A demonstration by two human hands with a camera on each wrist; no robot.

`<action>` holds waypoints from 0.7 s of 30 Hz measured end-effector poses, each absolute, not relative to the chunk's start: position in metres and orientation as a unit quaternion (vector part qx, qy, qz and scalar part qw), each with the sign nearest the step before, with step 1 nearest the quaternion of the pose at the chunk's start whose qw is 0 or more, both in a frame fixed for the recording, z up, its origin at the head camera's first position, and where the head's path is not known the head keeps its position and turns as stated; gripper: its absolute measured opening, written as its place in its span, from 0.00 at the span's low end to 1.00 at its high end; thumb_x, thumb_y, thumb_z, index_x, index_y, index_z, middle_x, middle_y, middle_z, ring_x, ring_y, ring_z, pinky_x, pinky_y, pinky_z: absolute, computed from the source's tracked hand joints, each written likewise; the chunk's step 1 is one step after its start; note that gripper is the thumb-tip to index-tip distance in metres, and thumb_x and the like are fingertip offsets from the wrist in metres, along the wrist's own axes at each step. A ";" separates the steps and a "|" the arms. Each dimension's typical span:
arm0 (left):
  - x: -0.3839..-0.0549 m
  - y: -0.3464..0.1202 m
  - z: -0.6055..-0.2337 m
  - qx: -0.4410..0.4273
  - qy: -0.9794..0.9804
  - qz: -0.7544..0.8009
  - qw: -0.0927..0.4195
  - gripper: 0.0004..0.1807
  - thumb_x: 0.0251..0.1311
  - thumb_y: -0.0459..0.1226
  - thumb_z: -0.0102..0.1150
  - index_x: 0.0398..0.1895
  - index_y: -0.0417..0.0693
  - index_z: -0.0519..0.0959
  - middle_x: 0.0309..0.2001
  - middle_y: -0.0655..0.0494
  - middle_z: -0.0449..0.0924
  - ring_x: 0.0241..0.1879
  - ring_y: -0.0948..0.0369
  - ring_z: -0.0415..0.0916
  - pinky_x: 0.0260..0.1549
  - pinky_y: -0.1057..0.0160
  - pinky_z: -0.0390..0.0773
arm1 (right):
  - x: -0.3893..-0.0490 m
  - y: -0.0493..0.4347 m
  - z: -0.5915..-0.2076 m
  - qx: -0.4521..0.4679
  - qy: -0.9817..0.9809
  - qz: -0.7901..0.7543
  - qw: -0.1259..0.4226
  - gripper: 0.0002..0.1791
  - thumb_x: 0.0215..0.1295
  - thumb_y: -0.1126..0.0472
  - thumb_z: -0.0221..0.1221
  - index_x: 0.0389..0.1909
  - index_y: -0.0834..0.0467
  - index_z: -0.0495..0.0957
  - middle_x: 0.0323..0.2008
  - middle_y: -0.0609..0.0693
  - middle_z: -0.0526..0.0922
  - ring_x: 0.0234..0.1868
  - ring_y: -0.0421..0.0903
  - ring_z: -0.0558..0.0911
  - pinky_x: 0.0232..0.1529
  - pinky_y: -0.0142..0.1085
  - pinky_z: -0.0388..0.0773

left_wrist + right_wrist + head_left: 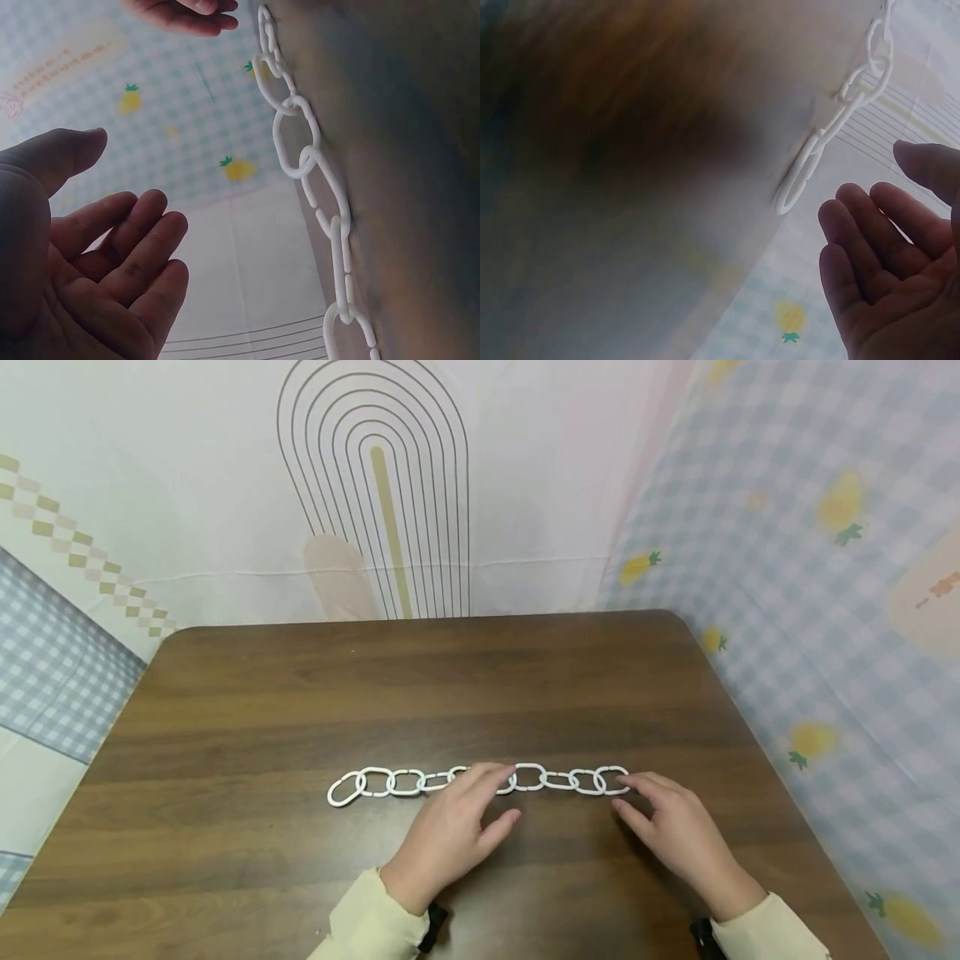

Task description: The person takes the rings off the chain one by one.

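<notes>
White links, bench (pixel 420 693) beneath them, and the chain (pixel 529 766) runs left to right. I've got the left hand (pixel 457 831) over its middle, the right hand (pixel 678 827) at its right end, fingers (pixel 487 787) loose, gripping nothing. A clumsy brush could knock the row crooked; a hard tug might pop those split links apart. Left wrist shows me the palm (pixel 82 315) and links the head view hides.
</notes>
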State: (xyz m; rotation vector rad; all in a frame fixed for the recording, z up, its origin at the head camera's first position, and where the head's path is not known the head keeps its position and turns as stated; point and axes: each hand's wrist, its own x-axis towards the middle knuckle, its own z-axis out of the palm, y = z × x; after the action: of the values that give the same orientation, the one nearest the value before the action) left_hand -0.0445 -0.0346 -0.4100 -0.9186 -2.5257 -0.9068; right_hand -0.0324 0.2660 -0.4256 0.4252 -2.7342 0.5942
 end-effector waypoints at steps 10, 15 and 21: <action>-0.049 -0.028 -0.412 -0.325 -0.879 -0.316 0.147 0.27 0.60 0.43 0.69 0.61 0.45 0.77 0.52 0.57 0.80 0.51 0.61 0.80 0.49 0.61 0.81 | -0.038 0.268 -0.429 0.164 -0.963 0.166 0.132 0.15 0.54 0.64 0.74 0.43 0.61 0.85 0.39 0.52 0.87 0.41 0.53 0.85 0.43 0.51 0.82; -0.051 -0.024 -0.410 -0.330 -0.878 -0.317 0.140 0.24 0.61 0.43 0.69 0.59 0.47 0.79 0.52 0.58 0.80 0.52 0.60 0.79 0.50 0.60 0.80 | -0.042 0.270 -0.430 0.197 -0.960 0.132 0.148 0.13 0.52 0.65 0.74 0.39 0.60 0.85 0.37 0.51 0.87 0.38 0.51 0.85 0.40 0.49 0.82; -0.053 -0.019 -0.410 -0.333 -0.878 -0.320 0.125 0.23 0.61 0.43 0.68 0.59 0.46 0.79 0.52 0.57 0.80 0.53 0.60 0.79 0.53 0.59 0.79 | -0.044 0.272 -0.432 0.205 -0.959 0.128 0.149 0.13 0.50 0.65 0.76 0.37 0.59 0.85 0.36 0.50 0.86 0.36 0.49 0.84 0.37 0.47 0.82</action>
State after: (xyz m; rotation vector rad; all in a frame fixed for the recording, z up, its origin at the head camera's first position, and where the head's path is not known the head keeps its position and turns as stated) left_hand -0.0532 -0.0193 -0.4103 -0.9715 -2.5583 -0.9338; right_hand -0.0444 0.2718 -0.4324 0.5884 -2.7572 0.3670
